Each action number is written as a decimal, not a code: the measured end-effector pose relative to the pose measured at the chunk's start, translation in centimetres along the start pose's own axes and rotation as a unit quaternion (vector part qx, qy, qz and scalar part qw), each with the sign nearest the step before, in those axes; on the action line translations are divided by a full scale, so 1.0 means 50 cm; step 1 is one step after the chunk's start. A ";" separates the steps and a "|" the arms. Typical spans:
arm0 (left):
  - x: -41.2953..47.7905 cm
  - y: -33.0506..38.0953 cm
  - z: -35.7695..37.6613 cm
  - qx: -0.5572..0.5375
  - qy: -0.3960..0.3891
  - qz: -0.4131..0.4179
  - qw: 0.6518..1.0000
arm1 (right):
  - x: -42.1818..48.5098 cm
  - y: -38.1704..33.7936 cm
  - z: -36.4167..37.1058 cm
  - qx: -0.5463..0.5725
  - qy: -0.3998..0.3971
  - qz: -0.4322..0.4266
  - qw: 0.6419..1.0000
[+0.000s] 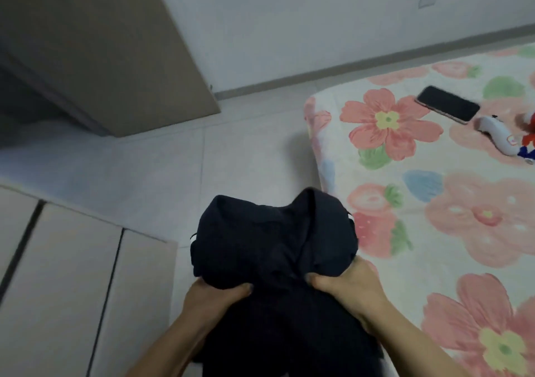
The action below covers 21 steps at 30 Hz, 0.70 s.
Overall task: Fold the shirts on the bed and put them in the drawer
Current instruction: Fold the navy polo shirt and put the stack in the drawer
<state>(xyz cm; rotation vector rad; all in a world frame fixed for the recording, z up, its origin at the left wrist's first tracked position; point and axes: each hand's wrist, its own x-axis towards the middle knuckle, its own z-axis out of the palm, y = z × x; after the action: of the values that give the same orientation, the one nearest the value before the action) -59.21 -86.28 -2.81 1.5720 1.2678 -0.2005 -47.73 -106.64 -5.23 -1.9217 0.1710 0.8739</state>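
A folded dark navy shirt [269,243] is held up in the air in front of me, over the floor beside the bed [434,203]. My left hand [214,295] grips its near left edge, thumb on top. My right hand [347,287] grips the near right edge the same way. The fingers of both hands are hidden under the cloth. The bed with its flowered sheet lies to the right. A pale cabinet [66,275] with dark seams between its fronts stands at the lower left; I cannot tell whether any drawer is open.
A black phone [448,104] lies on the bed at the far right, next to a white device [496,138] and a red and blue toy [528,139]. A brown door panel [101,52] stands at the upper left. Pale tiled floor [173,168] lies between cabinet and bed.
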 end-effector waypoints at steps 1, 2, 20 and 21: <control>-0.014 -0.017 -0.036 -0.027 0.023 -0.009 0.999 | -0.007 -0.027 0.026 -0.018 -0.032 -0.019 0.999; -0.027 -0.036 -0.070 -0.057 0.044 -0.015 0.997 | -0.014 -0.051 0.055 -0.035 -0.064 -0.034 0.997; -0.198 -0.530 -0.346 -0.469 0.328 -0.240 0.784 | -0.193 -0.153 0.717 -0.479 -0.379 -0.190 0.769; -0.199 -0.545 -0.352 -0.476 0.333 -0.252 0.774 | -0.200 -0.151 0.745 -0.493 -0.390 -0.198 0.752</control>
<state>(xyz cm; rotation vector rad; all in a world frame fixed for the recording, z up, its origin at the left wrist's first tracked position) -92.76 -81.84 -5.12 0.3643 1.8961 0.6566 -70.18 -74.45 -3.11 -2.1264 -1.4136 1.5491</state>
